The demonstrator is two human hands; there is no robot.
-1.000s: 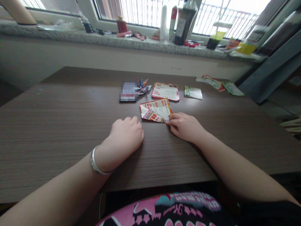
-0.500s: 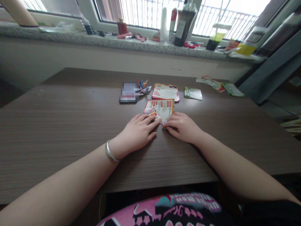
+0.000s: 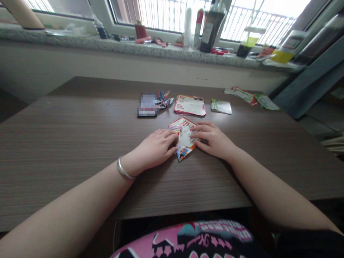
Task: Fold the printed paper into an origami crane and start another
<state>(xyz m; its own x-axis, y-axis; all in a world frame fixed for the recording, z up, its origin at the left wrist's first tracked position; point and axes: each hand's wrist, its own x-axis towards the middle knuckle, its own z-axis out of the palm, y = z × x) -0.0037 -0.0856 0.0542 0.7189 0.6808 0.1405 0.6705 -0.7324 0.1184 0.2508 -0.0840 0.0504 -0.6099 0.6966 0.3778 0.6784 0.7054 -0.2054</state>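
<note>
A folded red-and-white printed paper point(image 3: 185, 138) lies on the brown wooden table point(image 3: 80, 136), turned so one corner points toward me. My left hand point(image 3: 156, 147), with a silver bracelet on the wrist, presses its fingertips on the paper's left edge. My right hand point(image 3: 213, 139) lies flat with fingers stretched over the paper's right side. Both hands hold the sheet down against the table.
Behind the paper lie a stack of red leaflets point(image 3: 189, 105), a green-white card point(image 3: 221, 106), a small folded paper figure point(image 3: 164, 99) and a dark phone point(image 3: 147, 104). More leaflets point(image 3: 249, 96) sit far right. Bottles point(image 3: 209, 25) and clutter line the windowsill.
My left hand moved from a fist on the table onto the paper. The paper was rotated and pulled closer, a corner now pointing toward me; my right hand shifted on top of it.
</note>
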